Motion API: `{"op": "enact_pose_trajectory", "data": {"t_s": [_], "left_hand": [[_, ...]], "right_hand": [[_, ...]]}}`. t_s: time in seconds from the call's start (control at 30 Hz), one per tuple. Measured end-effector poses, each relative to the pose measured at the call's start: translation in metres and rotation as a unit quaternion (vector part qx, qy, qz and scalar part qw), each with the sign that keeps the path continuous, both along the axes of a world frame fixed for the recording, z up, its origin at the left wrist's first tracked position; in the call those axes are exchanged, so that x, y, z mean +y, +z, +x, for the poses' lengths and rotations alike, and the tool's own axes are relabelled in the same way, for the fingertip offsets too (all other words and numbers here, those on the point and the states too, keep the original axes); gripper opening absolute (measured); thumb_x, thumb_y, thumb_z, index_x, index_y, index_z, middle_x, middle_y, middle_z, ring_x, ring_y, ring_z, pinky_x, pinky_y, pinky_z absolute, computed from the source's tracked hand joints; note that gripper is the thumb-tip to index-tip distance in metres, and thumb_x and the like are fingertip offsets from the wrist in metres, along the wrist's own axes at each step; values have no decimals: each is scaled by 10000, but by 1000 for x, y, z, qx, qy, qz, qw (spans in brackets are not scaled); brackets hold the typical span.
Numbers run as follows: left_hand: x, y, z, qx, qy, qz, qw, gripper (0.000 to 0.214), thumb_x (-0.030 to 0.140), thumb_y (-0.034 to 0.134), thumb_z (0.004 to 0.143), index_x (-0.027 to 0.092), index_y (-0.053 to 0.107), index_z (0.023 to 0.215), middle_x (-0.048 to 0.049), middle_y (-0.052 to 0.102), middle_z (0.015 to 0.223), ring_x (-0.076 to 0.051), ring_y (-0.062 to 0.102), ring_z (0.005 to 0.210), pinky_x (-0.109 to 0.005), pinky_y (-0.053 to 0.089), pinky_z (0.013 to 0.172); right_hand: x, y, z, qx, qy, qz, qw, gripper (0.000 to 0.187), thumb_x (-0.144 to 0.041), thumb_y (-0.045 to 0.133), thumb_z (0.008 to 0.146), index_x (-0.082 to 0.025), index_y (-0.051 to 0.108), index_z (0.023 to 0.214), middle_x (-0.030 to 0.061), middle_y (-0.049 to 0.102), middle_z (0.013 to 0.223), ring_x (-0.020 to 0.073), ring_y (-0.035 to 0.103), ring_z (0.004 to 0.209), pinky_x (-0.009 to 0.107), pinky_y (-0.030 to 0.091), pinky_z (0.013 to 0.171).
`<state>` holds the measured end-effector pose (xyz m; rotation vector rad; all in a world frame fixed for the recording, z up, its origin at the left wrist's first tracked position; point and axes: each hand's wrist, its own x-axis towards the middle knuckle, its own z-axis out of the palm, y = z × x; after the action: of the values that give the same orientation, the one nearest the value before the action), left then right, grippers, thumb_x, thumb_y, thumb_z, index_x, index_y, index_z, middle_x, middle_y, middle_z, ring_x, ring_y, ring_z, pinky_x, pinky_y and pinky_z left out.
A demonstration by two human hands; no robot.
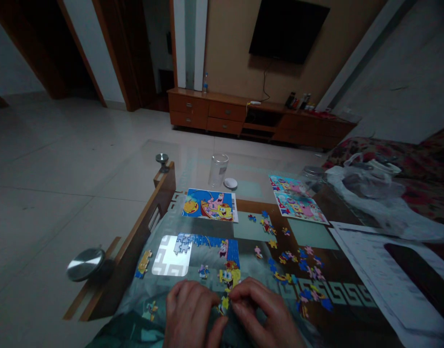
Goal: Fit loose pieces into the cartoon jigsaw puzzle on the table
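My left hand (189,314) and my right hand (261,311) sit close together at the bottom of the view, fingers curled down over the table. My right fingertips pinch a yellow jigsaw piece (224,303), and the left fingers are beside it. Just above them lies a partly joined SpongeBob jigsaw (210,256) with a blue edge. Many loose pieces (297,275) are scattered to the right. A picture card of the puzzle (209,205) lies farther ahead, and a pink-toned puzzle card (297,200) lies to its right.
The glass-topped table (164,208) has a wooden frame and a patterned cloth beneath. A drinking glass (218,170) and white lid (230,183) stand at its far end. Papers (388,275) and a plastic bag (374,193) lie right, before a floral sofa (388,164). A wooden cabinet (258,116) stands beyond.
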<state>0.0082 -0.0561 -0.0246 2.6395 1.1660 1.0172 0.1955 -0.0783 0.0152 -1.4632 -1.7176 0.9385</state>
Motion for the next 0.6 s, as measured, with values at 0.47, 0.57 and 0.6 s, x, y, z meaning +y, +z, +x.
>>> {"op": "enact_pose_trajectory", "data": {"t_s": [0.47,0.57,0.6], "left_hand": [[0,-6,0,40,-11,20,999,122,332,542,892,238,470,861,43,589,714,-171,588,689,-351,410,735],[2,-7,0,53,-10,27,998,132,333,536,892,235,462,844,46,578,701,-167,586,681,-351,401,718],[3,-7,0,57,-9,29,998,141,342,539,891,235,462,841,47,577,698,-166,586,681,-351,398,717]], "right_hand": [[-5,-15,-1,-7,8,28,1000,99,-212,506,879,-240,601,880,6,609,756,151,587,630,245,448,555],[-4,-14,1,-23,6,20,1000,110,-216,496,899,-246,600,878,2,597,759,154,580,639,253,447,569],[-4,-13,2,-26,5,22,999,116,-215,491,904,-248,601,882,2,597,761,155,582,640,254,449,569]]}}
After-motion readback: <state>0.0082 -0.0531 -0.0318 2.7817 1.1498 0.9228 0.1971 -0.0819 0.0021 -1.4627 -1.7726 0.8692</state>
